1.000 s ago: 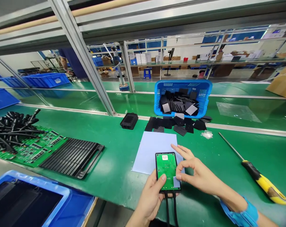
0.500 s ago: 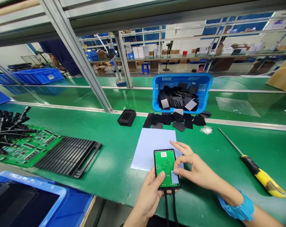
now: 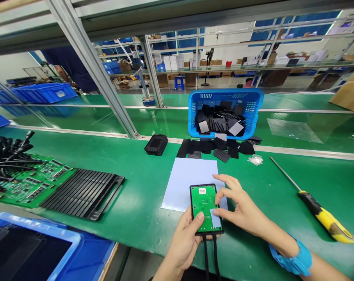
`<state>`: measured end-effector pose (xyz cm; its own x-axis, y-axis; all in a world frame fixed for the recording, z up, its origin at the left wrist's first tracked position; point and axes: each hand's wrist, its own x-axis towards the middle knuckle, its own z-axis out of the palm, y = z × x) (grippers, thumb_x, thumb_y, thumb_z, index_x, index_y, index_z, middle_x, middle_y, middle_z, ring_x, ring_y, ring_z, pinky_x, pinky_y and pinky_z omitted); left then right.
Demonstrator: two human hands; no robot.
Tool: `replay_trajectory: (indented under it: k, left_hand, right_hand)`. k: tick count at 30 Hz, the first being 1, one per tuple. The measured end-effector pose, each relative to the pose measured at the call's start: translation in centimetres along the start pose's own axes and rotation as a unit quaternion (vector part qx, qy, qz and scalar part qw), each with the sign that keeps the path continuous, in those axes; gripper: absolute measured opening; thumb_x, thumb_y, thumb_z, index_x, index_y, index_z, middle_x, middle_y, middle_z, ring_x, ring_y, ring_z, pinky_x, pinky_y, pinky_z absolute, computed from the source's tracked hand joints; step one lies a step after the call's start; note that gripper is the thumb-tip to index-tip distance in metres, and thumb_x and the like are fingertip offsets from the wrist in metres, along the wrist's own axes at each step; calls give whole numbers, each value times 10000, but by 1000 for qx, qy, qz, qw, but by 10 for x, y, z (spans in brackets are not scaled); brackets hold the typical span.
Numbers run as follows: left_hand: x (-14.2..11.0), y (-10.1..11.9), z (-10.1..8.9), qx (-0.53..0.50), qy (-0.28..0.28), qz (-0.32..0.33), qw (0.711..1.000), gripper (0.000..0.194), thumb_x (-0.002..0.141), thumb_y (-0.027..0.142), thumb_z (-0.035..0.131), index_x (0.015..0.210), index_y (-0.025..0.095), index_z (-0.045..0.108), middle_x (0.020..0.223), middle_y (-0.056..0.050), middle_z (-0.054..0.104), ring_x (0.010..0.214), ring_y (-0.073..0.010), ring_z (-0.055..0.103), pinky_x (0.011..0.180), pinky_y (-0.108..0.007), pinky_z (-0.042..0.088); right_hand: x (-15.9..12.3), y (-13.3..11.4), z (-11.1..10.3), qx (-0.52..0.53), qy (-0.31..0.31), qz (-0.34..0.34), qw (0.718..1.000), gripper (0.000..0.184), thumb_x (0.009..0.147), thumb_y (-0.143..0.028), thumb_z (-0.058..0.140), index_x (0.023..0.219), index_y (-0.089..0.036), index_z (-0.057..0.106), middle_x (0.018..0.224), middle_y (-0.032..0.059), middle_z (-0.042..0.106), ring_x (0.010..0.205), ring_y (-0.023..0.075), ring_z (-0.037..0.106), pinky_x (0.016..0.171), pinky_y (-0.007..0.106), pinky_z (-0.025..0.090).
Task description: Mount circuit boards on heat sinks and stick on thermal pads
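My left hand (image 3: 184,234) holds a green circuit board (image 3: 200,210) in a black case, its thumb resting on the board's face. Two black cables (image 3: 206,253) run from the case's lower edge. On the board's lower right lies a small pale blue pad (image 3: 215,218). My right hand (image 3: 238,205) is at the board's right side, fingers spread and thumb tip touching the pad's upper part. Partly covered by the case, a pale blue sheet (image 3: 179,183) lies on the bench.
A blue basket (image 3: 226,95) of black plates stands behind, with loose black plates (image 3: 220,144) before it. To the right lies a yellow-black screwdriver (image 3: 320,212). Cabled circuit boards (image 3: 33,181), a ribbed black tray (image 3: 83,191) and a small black case stack (image 3: 156,144) are leftward.
My right hand's thumb and index finger have moved apart from their pinch at the pad. The pad stays on the board, and my left hand keeps its hold.
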<state>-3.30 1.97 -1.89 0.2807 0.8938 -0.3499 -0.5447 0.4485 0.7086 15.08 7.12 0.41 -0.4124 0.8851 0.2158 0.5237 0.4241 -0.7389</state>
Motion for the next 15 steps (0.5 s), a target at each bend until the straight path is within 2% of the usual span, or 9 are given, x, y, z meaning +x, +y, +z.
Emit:
replay_trajectory:
  k: [3, 6, 9, 12, 15]
  left_hand:
    - [0, 0, 0, 0, 3, 4, 1000, 423, 887, 291, 621, 1293, 191, 560, 1112, -129, 704, 856, -236, 693, 718, -364, 575]
    - [-1, -1, -1, -3, 11, 7, 1000, 416, 883, 299, 631, 1279, 186, 569, 1107, -127, 707, 847, -224, 694, 737, -359, 570]
    - [-1, 0, -1, -16, 24, 4, 1000, 424, 863, 304, 660, 1263, 184, 582, 1090, -123, 714, 859, -234, 693, 757, -385, 571]
    - [-2, 0, 0, -32, 37, 5, 999, 438, 841, 310, 689, 1249, 183, 593, 1101, -123, 715, 902, -249, 690, 781, -402, 572]
    - [-3, 1, 0, -47, 44, 9, 998, 460, 828, 313, 704, 1251, 173, 591, 1095, -130, 719, 911, -257, 692, 794, -409, 574]
  right_hand:
    - [3, 2, -6, 60, 56, 28, 996, 153, 877, -364, 593, 804, -233, 566, 1229, 90, 558, 1219, 288, 453, 976, 464, 401]
    - [5, 8, -19, 76, 65, 66, 993, 189, 930, -374, 473, 854, -228, 566, 919, 55, 627, 894, 226, 594, 780, 352, 479]
    - [1, 17, -29, -10, -2, 74, 997, 160, 916, -330, 513, 838, -217, 596, 832, 31, 635, 754, 198, 583, 696, 323, 461]
    - [-6, 24, -28, -83, -80, 34, 993, 54, 871, -261, 628, 868, -211, 609, 895, 27, 629, 832, 199, 583, 740, 316, 459]
    - [-13, 25, -20, -137, -115, 8, 984, 101, 848, -235, 696, 877, -204, 605, 920, 32, 616, 869, 202, 570, 760, 314, 459]
